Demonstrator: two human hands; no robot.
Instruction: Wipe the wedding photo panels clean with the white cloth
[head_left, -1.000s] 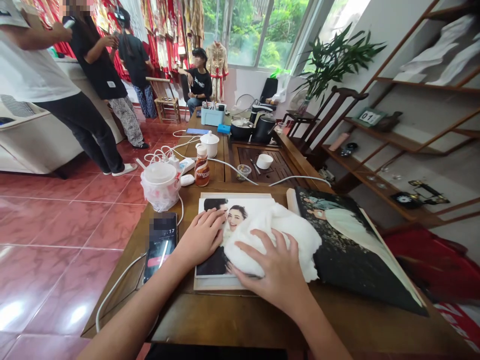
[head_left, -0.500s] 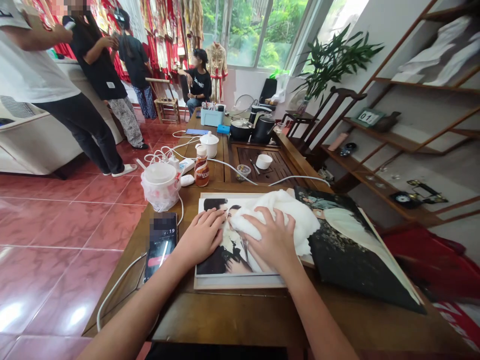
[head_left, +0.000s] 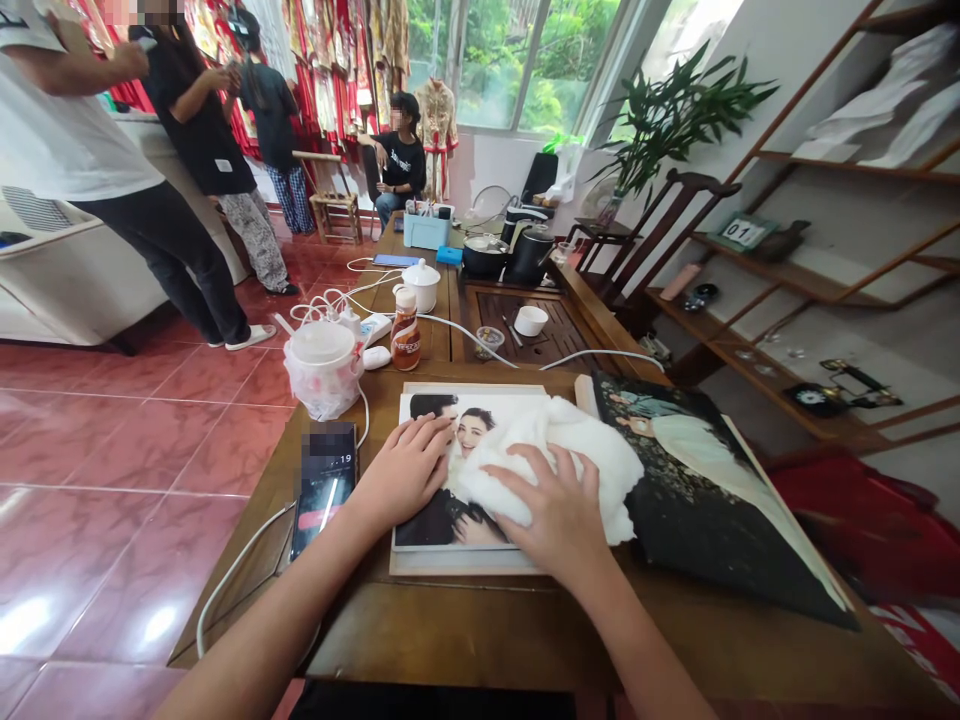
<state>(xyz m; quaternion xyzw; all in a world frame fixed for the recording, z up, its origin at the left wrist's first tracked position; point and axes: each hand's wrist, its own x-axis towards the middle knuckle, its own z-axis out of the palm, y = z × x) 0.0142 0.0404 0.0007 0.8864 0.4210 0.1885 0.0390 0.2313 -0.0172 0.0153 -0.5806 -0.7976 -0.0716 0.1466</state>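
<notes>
My right hand (head_left: pixel 551 510) presses a wad of white fluffy cloth (head_left: pixel 559 470) onto a glossy wedding portrait (head_left: pixel 442 500) of a couple, lying on a wooden table (head_left: pixel 450 630). The cloth covers the portrait's right side. My left hand (head_left: pixel 401 470) lies flat on the portrait's left part, fingers slightly apart. A second large dark photo panel (head_left: pixel 712 510) of a couple in a pale gown leans alongside, right of my right hand. A smartphone (head_left: pixel 324 490) on a white cable lies just left of my left hand.
Beyond the portrait stand a bagged white pot (head_left: pixel 322 370), a sauce bottle (head_left: pixel 405 335), and a wooden tea tray (head_left: pixel 525 335) with a kettle. White cables trail across the table. Several people stand or sit beyond it, near red garments. Wooden shelves line the right wall.
My right hand and the cloth have slid back down and left across the portrait, uncovering the woman's face again. My left hand has stayed in place.
</notes>
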